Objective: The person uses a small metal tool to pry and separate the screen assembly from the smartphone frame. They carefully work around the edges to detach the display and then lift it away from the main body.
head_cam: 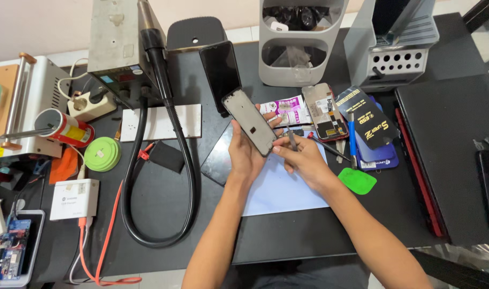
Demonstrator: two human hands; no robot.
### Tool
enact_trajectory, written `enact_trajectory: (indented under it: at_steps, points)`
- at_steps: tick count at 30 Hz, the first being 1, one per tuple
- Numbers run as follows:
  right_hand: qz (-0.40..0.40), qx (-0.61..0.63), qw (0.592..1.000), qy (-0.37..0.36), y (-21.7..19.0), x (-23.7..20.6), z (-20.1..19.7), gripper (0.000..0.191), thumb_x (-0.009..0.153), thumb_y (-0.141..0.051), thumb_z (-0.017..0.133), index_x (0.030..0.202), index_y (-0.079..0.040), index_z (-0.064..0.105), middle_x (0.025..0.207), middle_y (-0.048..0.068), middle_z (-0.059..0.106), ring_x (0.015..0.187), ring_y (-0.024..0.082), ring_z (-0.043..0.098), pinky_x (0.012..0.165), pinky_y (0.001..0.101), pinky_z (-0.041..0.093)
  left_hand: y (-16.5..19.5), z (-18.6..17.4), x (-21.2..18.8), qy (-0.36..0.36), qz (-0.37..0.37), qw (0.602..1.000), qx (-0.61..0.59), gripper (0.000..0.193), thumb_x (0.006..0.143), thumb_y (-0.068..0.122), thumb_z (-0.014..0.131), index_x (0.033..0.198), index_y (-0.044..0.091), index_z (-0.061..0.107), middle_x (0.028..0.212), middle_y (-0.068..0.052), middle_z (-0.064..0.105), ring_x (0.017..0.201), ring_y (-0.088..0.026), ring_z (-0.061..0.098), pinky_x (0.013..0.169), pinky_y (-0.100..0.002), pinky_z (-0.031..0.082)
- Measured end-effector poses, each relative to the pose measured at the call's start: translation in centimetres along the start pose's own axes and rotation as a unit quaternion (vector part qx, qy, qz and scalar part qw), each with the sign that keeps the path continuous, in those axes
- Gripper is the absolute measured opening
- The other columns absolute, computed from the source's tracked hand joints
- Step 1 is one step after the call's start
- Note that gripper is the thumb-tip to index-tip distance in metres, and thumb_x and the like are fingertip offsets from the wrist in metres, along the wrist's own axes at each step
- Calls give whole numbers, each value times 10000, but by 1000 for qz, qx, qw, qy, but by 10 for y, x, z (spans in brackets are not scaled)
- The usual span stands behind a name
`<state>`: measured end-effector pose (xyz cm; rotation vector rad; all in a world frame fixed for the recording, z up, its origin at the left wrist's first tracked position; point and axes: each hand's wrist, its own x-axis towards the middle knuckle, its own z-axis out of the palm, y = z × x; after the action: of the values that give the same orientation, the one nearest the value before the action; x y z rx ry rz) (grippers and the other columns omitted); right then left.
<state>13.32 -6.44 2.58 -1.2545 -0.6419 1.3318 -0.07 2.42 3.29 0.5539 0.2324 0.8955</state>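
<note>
At the frame's centre, the left hand [244, 152] has its fingers clamped around a bare grey rectangular phone frame [249, 121], tilted above the black tabletop [164, 198]. The right hand [303, 160] pinches slim metal tweezers [292, 140] just beside it. Judging by this, the frame is already stripped and fine work on it remains.

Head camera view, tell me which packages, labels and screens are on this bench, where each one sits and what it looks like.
Phone frame: dark, oblong, held in left hand.
Sachet: flat, white and purple, behind the hands.
Pouches: flat, dark blue with gold print, stacked right of right hand.
Can: red and yellow label, lying far left.
White box: small label, front left.
Phone: dark screen, leaning upright behind.
</note>
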Motion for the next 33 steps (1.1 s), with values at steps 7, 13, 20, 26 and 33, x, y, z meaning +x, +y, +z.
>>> enact_trajectory:
  at_steps: [7,13,20,26,33]
  points:
    - [-78,-169,982,43,0,2,-15,248,965,-232,675,1051,-1,703,792,-29,642,658,51,538,534,225,413,-1,-8,4,6,-50,995,-84,866,1034,713,278,1488,-4,451,1214,-188,643,1080,-338,658,963,-500,562]
    - [-104,-104,986,75,-6,4,-37,326,1048,-313,597,1087,-18,729,720,-25,528,629,57,478,572,213,407,-5,-12,3,-33,-72,995,-61,879,1078,687,263,1493,-60,471,1174,-202,663,1011,-324,677,898,-475,583]
    - [-93,-111,988,58,-6,6,-35,251,1011,-267,592,1017,-20,634,738,-12,571,589,70,497,536,238,419,-2,-10,4,23,-132,991,-11,761,1020,547,289,1419,-67,497,1271,-245,660,1065,-341,690,936,-476,578]
    - [-84,-123,989,10,0,1,-38,395,1074,-382,528,913,-49,667,672,-37,470,585,48,399,530,224,322,-5,-15,1,-15,-100,995,-8,754,1034,550,271,1425,-52,502,1216,-240,653,1049,-334,674,947,-504,580]
    - [-141,-334,930,55,5,-3,-31,466,968,-410,738,779,-8,598,640,-42,439,616,51,353,526,275,296,-3,-17,2,3,-86,995,-42,819,993,592,271,1455,-49,488,1201,-219,658,1050,-333,684,937,-461,585]
